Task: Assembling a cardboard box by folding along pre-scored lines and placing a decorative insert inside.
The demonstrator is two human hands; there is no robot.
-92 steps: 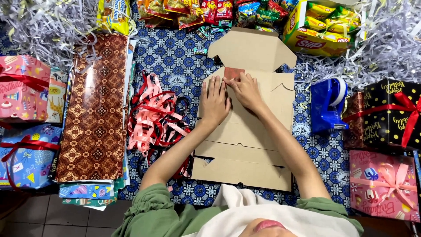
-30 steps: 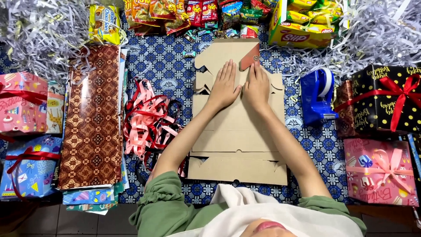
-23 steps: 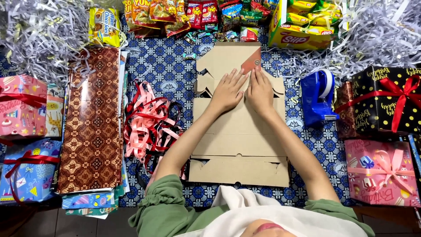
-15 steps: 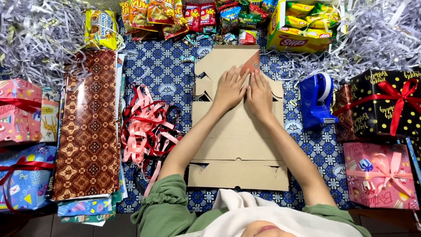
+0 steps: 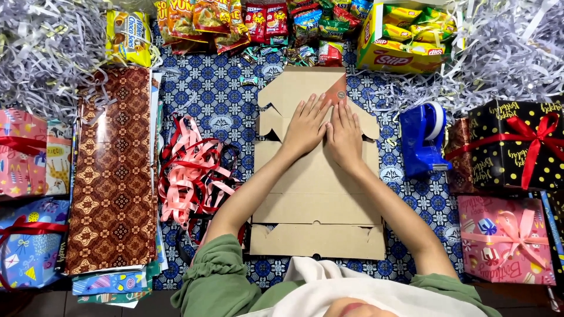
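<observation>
A flat, unfolded brown cardboard box (image 5: 317,194) lies on the blue patterned cloth in front of me. My left hand (image 5: 305,126) and my right hand (image 5: 345,134) rest side by side, palms down with fingers extended, pressing on its upper part. A small reddish-brown corner patch (image 5: 336,95) shows just above my fingertips. Neither hand holds anything.
Left: stacked brown patterned wrapping paper (image 5: 111,170), pink and red ribbons (image 5: 191,170), wrapped gifts (image 5: 23,152). Right: blue tape dispenser (image 5: 424,141), black dotted gift box (image 5: 517,147), pink gift box (image 5: 505,238). Snack packets (image 5: 247,23), a yellow snack carton (image 5: 405,35) and shredded paper (image 5: 47,41) line the far edge.
Both hands have stayed flat on the cardboard, sliding slightly down and closer together near the upper fold. The view has shifted a little.
</observation>
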